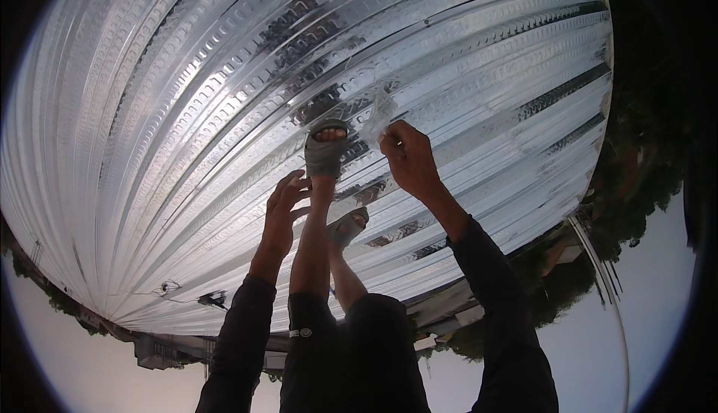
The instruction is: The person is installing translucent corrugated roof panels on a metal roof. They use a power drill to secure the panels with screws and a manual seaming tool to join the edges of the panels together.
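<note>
My right hand (408,157) is closed, its fingers pinching a crumpled, see-through piece of plastic film (380,116) that hangs just past the fingertips. Beside my forward leg is my left hand (283,211), fingers spread and nothing in them. Under me lies a shiny silver ribbed metal roof (202,129). On it stand my feet in grey slide sandals, one sandal (323,160) ahead of the other sandal (346,231).
The ribs run lengthwise, with dark patches (314,20) between some of them. A small dark object (213,298) and thin wires (168,288) lie at the lower left. Past the roof's right edge (607,91) are trees (636,166) and a pole (617,323).
</note>
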A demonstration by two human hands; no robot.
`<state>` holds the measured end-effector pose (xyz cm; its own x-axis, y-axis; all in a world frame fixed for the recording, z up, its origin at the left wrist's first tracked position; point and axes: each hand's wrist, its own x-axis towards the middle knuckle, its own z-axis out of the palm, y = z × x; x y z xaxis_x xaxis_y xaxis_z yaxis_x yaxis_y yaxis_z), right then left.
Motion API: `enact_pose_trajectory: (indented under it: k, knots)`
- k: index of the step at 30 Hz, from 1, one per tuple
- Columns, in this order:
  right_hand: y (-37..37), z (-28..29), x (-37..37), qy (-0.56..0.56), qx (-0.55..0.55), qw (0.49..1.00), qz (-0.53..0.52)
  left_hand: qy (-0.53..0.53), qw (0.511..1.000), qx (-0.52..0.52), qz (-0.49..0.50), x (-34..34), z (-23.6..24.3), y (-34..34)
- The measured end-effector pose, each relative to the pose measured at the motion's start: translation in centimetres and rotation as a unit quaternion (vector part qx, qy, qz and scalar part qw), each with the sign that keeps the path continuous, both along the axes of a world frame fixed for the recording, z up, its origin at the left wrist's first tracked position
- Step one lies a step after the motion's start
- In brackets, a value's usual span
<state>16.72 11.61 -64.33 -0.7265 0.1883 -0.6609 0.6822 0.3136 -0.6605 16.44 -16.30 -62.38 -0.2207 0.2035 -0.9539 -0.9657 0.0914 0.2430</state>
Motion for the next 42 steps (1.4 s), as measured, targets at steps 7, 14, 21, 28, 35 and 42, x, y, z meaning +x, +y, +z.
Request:
enact_pose_trajectory:
  k: [7, 14, 21, 28, 35, 42]
  knots:
    - [-3.6, 3.5, 3.3, 0.002, -0.171, 0.985, -0.005, -0.165, 0.935, 0.289, 0.120, -7.0, -9.6, 7.7]
    - [0.1, -13.0, 2.0, 0.113, 0.145, 0.982, -0.037, -0.131, 0.987, 0.095, 0.016, -4.9, -9.9, 3.9]
    - [-0.7, -25.7, -0.4, 0.119, 0.352, 0.922, 0.113, -0.044, 0.988, 0.147, -0.019, -2.8, -13.7, 2.2]
    - [0.0, -28.9, -0.1, 0.212, 0.341, 0.879, 0.257, -0.030, 0.978, 0.197, 0.057, -0.6, -17.3, 3.0]
    - [1.5, -29.5, -1.0, 0.309, 0.397, 0.745, 0.438, -0.032, 0.919, 0.352, 0.174, 2.5, -22.0, 3.3]
    - [2.0, -29.7, -0.6, 0.313, 0.356, 0.816, 0.331, -0.046, 0.928, 0.353, 0.106, 1.7, -24.0, 4.4]
